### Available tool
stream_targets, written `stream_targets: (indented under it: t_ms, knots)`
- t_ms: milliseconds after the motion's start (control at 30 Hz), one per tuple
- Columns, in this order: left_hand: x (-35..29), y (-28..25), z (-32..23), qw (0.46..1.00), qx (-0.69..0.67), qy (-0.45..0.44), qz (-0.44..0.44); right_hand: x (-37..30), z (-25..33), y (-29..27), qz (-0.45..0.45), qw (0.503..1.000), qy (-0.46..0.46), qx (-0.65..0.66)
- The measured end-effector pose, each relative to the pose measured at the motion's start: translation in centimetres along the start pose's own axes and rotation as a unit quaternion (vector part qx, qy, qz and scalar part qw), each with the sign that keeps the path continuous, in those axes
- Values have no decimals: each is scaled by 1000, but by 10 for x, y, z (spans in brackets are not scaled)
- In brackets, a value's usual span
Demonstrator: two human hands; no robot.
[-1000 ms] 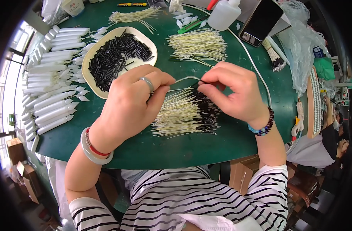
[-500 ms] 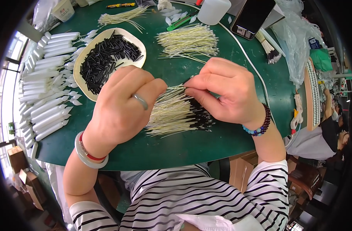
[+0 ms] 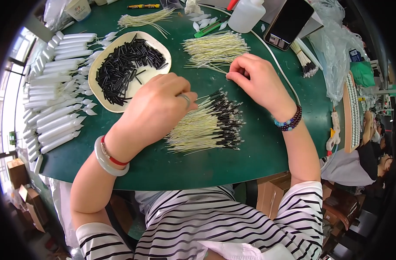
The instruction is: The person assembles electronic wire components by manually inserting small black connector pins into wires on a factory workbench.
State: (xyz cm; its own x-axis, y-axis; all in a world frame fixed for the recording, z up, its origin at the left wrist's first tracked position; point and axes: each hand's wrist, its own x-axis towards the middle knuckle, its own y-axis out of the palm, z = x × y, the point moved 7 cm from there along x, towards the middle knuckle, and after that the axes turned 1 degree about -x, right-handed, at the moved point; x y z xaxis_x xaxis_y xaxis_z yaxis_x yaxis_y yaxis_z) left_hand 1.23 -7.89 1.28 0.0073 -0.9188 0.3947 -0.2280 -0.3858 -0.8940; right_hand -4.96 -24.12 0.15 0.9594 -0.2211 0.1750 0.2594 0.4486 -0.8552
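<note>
In the middle of the table lies a bundle of thin pale-yellow wires point(image 3: 193, 132), with black sleeves point(image 3: 226, 117) near their clear-tipped right ends. Over its upper left side is my left hand point(image 3: 161, 106), fingers curled together; what they hold, if anything, is hidden. My right hand point(image 3: 261, 82) pinches thumb to forefinger at the end of a thin wire point(image 3: 217, 68) that sticks out below a second pile of unsleeved pale wires point(image 3: 215, 45). Left of the hands, a cream dish point(image 3: 166, 52) holds many short black tubes point(image 3: 115, 82).
Rows of white candle-shaped lights point(image 3: 59, 110) cover the left side. At the back are a green cutter point(image 3: 208, 29), a white bottle point(image 3: 246, 17), a phone point(image 3: 289, 24) and another wire bunch point(image 3: 146, 18). A white cable point(image 3: 276, 58) curves down the right, near a sleeved bunch point(image 3: 306, 63).
My right hand has left the near bundle and moved up and right to the far wire pile. My left hand has shifted slightly right. The near bundle's black sleeves now show fully.
</note>
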Motion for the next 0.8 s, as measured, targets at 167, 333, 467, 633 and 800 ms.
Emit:
stream_targets:
  t_ms: [167, 333, 467, 633, 800]
  knots:
    - [-23, -51, 58, 977, -56, -183, -96, -7, 10, -10, -82, 987, -80, -115]
    - [-30, -37, 81, 979, -47, -192, -50, -8, 31, -30, -181, 951, -144, -205]
    - [-29, -29, 86, 970, -56, -235, -22, -11, 24, -27, -142, 967, -115, -180]
    - [-22, -22, 90, 954, -24, -299, 23, -8, 11, -26, -67, 996, -63, -2]
    - [-21, -15, 91, 964, 32, -265, 13, -7, 15, -30, -91, 991, -82, -48]
